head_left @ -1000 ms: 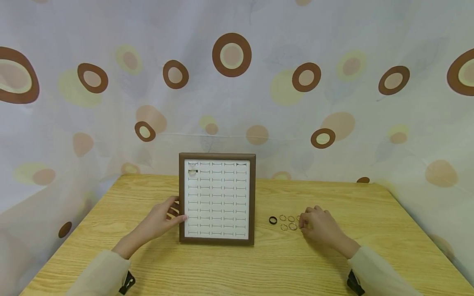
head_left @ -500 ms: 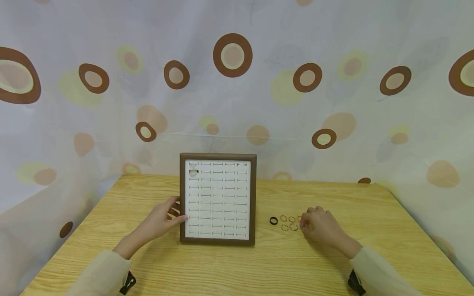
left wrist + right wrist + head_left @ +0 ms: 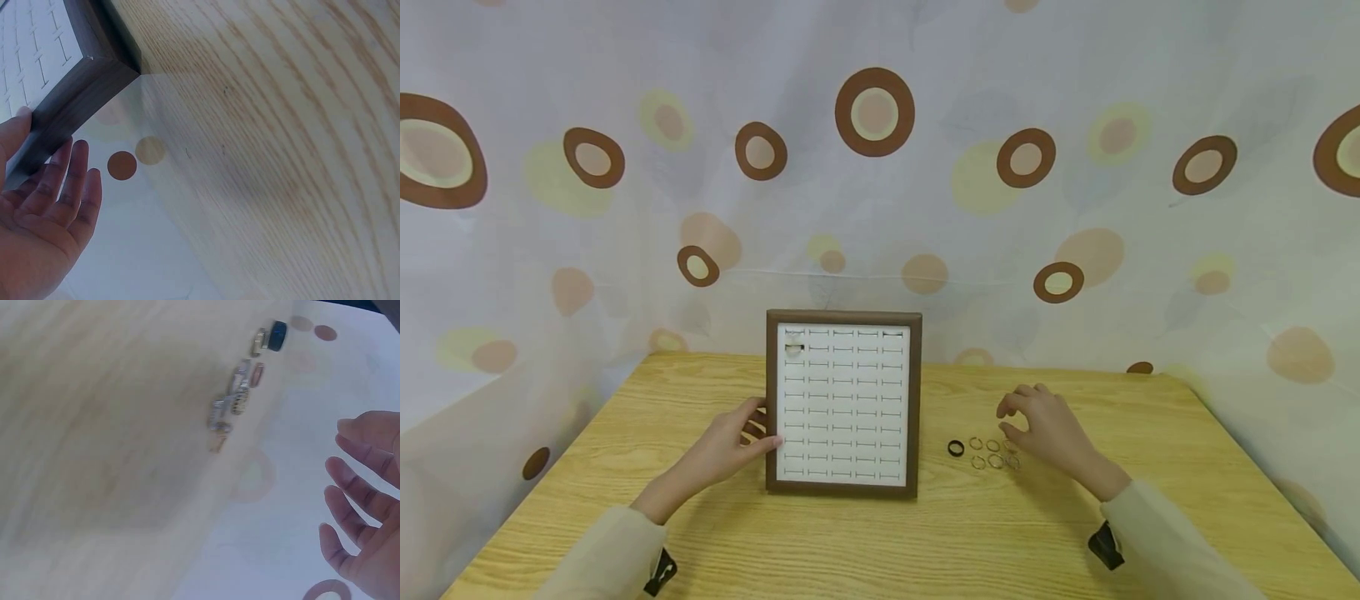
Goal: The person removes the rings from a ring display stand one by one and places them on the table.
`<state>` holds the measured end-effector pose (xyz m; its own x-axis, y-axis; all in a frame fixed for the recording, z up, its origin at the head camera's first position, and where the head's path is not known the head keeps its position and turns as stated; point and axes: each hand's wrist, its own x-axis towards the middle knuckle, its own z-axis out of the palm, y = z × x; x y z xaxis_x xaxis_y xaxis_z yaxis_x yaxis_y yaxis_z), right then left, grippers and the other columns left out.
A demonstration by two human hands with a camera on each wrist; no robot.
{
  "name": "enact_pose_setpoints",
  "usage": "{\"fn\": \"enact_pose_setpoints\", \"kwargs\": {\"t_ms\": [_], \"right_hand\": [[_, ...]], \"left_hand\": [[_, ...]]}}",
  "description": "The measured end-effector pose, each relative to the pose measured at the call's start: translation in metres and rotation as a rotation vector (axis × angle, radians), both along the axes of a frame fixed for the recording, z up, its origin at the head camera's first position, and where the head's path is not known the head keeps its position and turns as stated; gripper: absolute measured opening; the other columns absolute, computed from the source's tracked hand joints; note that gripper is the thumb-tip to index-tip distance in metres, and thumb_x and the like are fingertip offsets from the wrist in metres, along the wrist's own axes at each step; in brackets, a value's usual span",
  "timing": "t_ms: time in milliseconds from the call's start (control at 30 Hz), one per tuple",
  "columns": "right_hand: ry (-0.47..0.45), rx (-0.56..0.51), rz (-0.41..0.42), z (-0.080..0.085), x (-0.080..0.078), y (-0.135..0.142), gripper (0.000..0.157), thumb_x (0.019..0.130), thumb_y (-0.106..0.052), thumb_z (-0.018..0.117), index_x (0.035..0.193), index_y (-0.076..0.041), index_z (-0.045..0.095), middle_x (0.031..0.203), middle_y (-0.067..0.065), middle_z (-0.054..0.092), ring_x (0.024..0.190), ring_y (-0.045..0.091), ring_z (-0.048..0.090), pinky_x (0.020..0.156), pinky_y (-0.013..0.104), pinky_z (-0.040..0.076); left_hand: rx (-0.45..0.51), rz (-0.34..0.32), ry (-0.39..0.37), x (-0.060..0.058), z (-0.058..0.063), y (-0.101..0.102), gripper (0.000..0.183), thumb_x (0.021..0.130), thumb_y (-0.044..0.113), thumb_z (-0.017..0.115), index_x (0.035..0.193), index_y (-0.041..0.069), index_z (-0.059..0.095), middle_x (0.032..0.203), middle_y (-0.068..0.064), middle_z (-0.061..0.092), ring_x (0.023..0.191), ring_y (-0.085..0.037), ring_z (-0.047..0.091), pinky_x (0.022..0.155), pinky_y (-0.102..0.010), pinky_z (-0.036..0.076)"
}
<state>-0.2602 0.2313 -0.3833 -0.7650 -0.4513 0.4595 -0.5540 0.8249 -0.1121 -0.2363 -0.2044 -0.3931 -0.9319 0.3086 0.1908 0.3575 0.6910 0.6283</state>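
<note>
A brown-framed ring display board (image 3: pixel 842 398) with a white slotted face stands tilted up on the table. Along its left edge, my left hand (image 3: pixel 730 440) grips the frame, thumb on the front, other fingers at the side and behind. A pale ring (image 3: pixel 793 348) sits in a slot near the top left corner. On the table to the board's right lie a black ring (image 3: pixel 956 448) and several thin metal rings (image 3: pixel 996 461) in two loose rows. Just above their right end hovers my right hand (image 3: pixel 1051 433), fingers parted, nothing visible between them.
The pale wood table (image 3: pixel 835 542) runs to a patterned curtain (image 3: pixel 880 208) at the back and sides. Dark straps (image 3: pixel 1107 546) show at both sleeves.
My right hand has lifted off the right end of the rings and its thumb and forefinger have parted, uncovering the rings there. The left hand keeps its hold on the board.
</note>
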Motion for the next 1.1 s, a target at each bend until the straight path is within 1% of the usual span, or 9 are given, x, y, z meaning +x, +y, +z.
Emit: {"fn": "enact_pose_setpoints", "kwargs": {"t_ms": [100, 300, 500, 700, 833, 933, 1100], "right_hand": [[0.047, -0.02, 0.018, 0.008, -0.003, -0.006, 0.013, 0.073, -0.01, 0.075, 0.081, -0.014, 0.065, 0.081, 0.001, 0.06, 0.073, 0.019, 0.049, 0.057, 0.032, 0.038], [0.116, -0.051, 0.048, 0.025, -0.009, -0.022, 0.012, 0.074, -0.012, 0.074, 0.083, -0.013, 0.066, 0.084, 0.002, 0.062, 0.074, 0.019, 0.05, 0.061, 0.032, 0.04], [0.167, -0.089, 0.07, 0.044, -0.01, -0.044, 0.013, 0.074, -0.011, 0.074, 0.084, -0.013, 0.066, 0.087, 0.001, 0.062, 0.078, 0.022, 0.052, 0.062, 0.037, 0.041], [0.227, -0.131, 0.134, 0.059, -0.01, -0.066, 0.012, 0.074, -0.011, 0.073, 0.084, -0.012, 0.066, 0.086, 0.001, 0.062, 0.076, 0.021, 0.051, 0.061, 0.034, 0.039], [0.258, -0.146, 0.18, 0.066, -0.008, -0.081, 0.01, 0.075, -0.011, 0.071, 0.083, -0.012, 0.066, 0.085, 0.001, 0.062, 0.076, 0.02, 0.05, 0.06, 0.032, 0.036], [0.259, -0.148, 0.2, 0.068, -0.008, -0.093, 0.009, 0.076, -0.012, 0.07, 0.083, -0.012, 0.066, 0.085, 0.001, 0.062, 0.077, 0.02, 0.05, 0.062, 0.032, 0.036], [0.248, -0.116, 0.214, 0.071, -0.008, -0.114, 0.008, 0.077, -0.015, 0.069, 0.084, -0.013, 0.066, 0.087, 0.0, 0.06, 0.079, 0.019, 0.049, 0.066, 0.033, 0.038]], "left_hand": [[0.005, 0.001, -0.004, -0.001, -0.001, 0.0, 0.052, 0.086, 0.026, 0.064, 0.124, -0.002, 0.043, 0.104, -0.014, 0.061, 0.09, -0.023, 0.062, 0.072, -0.031, 0.054], [0.005, -0.007, -0.004, -0.001, -0.002, 0.0, 0.053, 0.086, 0.027, 0.064, 0.125, -0.002, 0.043, 0.105, -0.014, 0.06, 0.09, -0.023, 0.062, 0.072, -0.031, 0.054], [-0.001, -0.007, -0.001, -0.001, -0.002, 0.0, 0.053, 0.086, 0.026, 0.064, 0.125, -0.002, 0.043, 0.104, -0.014, 0.061, 0.09, -0.024, 0.062, 0.073, -0.032, 0.054], [0.001, -0.01, 0.002, -0.001, -0.001, 0.001, 0.053, 0.085, 0.027, 0.064, 0.125, -0.002, 0.043, 0.104, -0.014, 0.061, 0.089, -0.023, 0.062, 0.072, -0.033, 0.054], [0.004, -0.01, 0.0, -0.001, -0.001, 0.001, 0.053, 0.086, 0.027, 0.064, 0.125, -0.002, 0.043, 0.104, -0.014, 0.061, 0.089, -0.023, 0.062, 0.072, -0.032, 0.054], [0.002, -0.006, -0.002, -0.001, -0.001, 0.001, 0.053, 0.086, 0.026, 0.064, 0.125, -0.002, 0.043, 0.104, -0.015, 0.061, 0.089, -0.023, 0.062, 0.072, -0.032, 0.054], [-0.004, -0.008, 0.003, -0.001, 0.0, 0.0, 0.054, 0.086, 0.027, 0.064, 0.125, -0.004, 0.043, 0.104, -0.015, 0.061, 0.089, -0.024, 0.062, 0.072, -0.032, 0.054]]}}
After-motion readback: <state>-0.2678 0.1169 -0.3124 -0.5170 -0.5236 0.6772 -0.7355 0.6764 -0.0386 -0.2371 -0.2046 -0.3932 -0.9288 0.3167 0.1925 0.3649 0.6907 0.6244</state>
